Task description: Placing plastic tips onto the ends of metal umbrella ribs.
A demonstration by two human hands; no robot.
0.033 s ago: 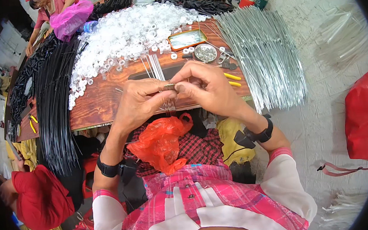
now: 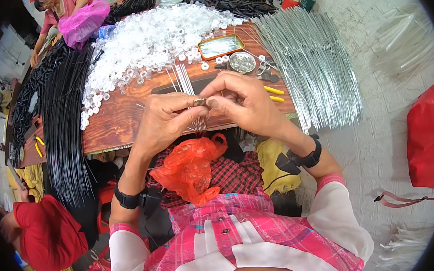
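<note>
My left hand (image 2: pixel 161 120) pinches a row of thin metal rods (image 2: pixel 184 80) between thumb and fingers, just over the table's near edge. The rods stand side by side, their tops pointing away from me and their lower ends showing below the hand. A row of small brass-coloured pieces (image 2: pixel 199 102) sits across the rods at my left fingertips; their exact kind is too small to tell. Close against the right end of that row, my right hand (image 2: pixel 248 105) has thumb and forefinger pressed together. Whatever those fingertips hold is hidden.
White and clear plastic fittings (image 2: pixel 134 50) are heaped on the wooden table (image 2: pixel 119 125). Black rods (image 2: pixel 65 112) lie left, silver rods (image 2: pixel 308 67) right. Nearby are a tray of pins (image 2: pixel 220 46), a bowl (image 2: pixel 242 62) and yellow-handled pliers (image 2: pixel 275 94). A red bag (image 2: pixel 191 168) covers my lap. Co-workers sit left.
</note>
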